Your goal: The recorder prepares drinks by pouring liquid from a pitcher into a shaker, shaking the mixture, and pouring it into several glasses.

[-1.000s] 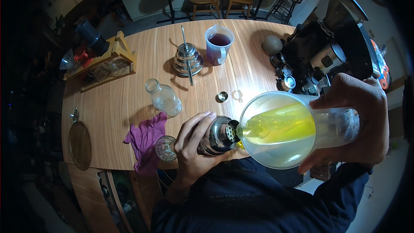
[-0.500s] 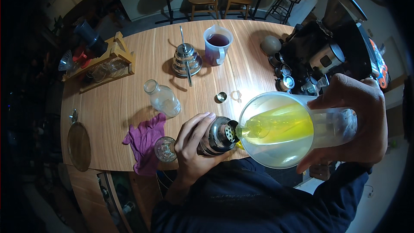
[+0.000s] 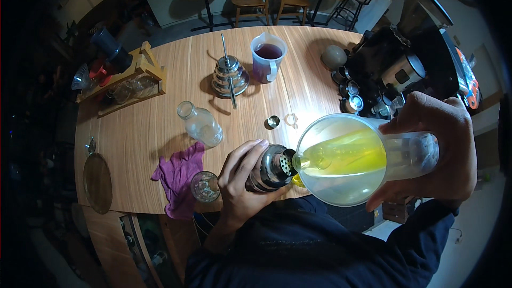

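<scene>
- The left hand (image 3: 241,176), low in the middle of the frame, has its fingers wrapped tight round a steel cocktail shaker (image 3: 271,168), tipped so its long axis runs left to right and its perforated strainer top faces right.
- The right hand (image 3: 434,152), at right of centre, is clamped on the handle side of a clear plastic pitcher (image 3: 346,160); the pitcher is tilted left, its lip just at the strainer top.
- The pitcher holds yellow-green liquid, pooled toward the lip.
- What is inside the shaker cannot be seen.
- An empty-looking small glass (image 3: 205,186) stands just left of the left hand, touching a purple cloth (image 3: 178,176).
- Higher up the wooden table (image 3: 160,128): a clear bottle (image 3: 201,124) lying tilted, seemingly empty, a steel gooseneck kettle (image 3: 229,77), and a measuring jug (image 3: 268,64) of dark red liquid.
</scene>
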Motion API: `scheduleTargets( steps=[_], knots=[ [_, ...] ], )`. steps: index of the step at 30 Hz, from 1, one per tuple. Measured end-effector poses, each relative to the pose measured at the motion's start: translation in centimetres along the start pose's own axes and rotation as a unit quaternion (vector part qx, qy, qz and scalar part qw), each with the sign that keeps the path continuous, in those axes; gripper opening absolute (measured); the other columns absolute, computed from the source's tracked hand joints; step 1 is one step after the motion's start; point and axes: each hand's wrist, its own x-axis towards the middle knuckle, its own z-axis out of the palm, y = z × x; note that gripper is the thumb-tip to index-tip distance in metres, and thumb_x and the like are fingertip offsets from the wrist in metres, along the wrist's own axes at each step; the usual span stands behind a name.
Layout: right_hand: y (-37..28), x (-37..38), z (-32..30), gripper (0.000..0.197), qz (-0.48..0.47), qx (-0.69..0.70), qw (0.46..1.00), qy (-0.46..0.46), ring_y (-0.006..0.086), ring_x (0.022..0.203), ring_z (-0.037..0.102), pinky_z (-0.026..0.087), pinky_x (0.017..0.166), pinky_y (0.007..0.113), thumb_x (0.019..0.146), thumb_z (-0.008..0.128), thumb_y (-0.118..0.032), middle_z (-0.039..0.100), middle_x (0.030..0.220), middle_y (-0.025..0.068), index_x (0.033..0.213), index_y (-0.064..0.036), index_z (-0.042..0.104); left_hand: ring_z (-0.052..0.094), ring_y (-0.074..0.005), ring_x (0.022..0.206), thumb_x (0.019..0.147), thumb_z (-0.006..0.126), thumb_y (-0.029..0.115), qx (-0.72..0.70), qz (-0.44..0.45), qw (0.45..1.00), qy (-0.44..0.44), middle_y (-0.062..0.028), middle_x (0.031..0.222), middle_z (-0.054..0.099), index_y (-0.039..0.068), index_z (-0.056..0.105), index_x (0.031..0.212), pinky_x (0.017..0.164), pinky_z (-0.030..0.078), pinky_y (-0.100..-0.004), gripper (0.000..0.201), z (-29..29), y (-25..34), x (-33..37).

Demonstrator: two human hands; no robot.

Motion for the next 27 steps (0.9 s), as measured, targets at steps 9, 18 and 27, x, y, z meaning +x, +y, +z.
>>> scheduleTargets(
  steps=[9,18,27],
  knots=[
    [0.9,0.0,0.1,0.082,-0.005,-0.049,0.998,-0.033,0.0144,0.065,0.068,0.053,0.063,0.026,0.032,0.104,-0.043,0.066,0.078,0.005,0.096,-0.0026,0.072,0.068,-0.033,0.106,0.059,0.096,0.02,0.007,0.001,1.0,0.007,-0.0185,0.12,0.063,0.0,0.064,0.126,0.089,0.06,-0.0405,0.077,-0.1,-0.3,-0.2],
    [0.6,0.3,0.2,0.079,-0.018,-0.056,0.998,-0.036,0.016,0.068,0.071,0.056,0.065,0.027,0.035,0.104,-0.044,0.068,0.079,0.0058,0.094,-0.0031,0.071,0.068,-0.0328,0.106,0.059,0.096,0.02,0.011,-0.001,1.0,0.006,-0.0186,0.12,0.063,0.001,0.064,0.126,0.09,0.06,-0.041,0.077,-0.6,0.0,-0.2],
    [0.1,0.5,0.6,0.064,-0.013,-0.031,0.999,-0.017,0.0242,0.076,0.076,0.063,0.075,0.035,0.048,0.103,-0.036,0.07,0.081,0.0091,0.089,-0.004,0.066,0.067,-0.033,0.107,0.06,0.096,0.021,0.006,0.003,1.0,0.004,-0.0188,0.121,0.062,0.001,0.064,0.128,0.09,0.06,-0.0414,0.078,-0.5,-0.2,-0.4]
  ],
)
